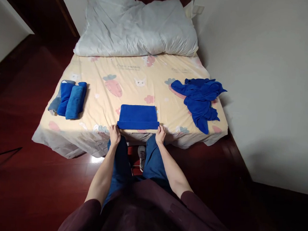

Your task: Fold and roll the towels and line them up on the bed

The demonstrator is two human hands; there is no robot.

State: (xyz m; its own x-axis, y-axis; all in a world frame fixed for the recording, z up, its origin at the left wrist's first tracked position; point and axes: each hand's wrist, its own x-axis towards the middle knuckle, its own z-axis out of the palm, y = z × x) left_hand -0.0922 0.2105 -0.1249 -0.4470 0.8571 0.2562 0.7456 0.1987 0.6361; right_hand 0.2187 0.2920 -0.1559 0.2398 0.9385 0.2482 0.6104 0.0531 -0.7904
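Note:
A folded blue towel (138,116) lies flat near the front edge of the bed (135,81). My left hand (114,134) is closed on the towel's near left corner. My right hand (160,134) is closed on its near right corner. Both arms reach forward over my knees in blue trousers.
Three rolled towels (70,99), two blue and one grey, lie side by side at the bed's left edge. A crumpled heap of blue cloths (200,98) sits on the right side. A white duvet (137,26) is piled at the head. A wall runs along the right, dark wood floor on the left.

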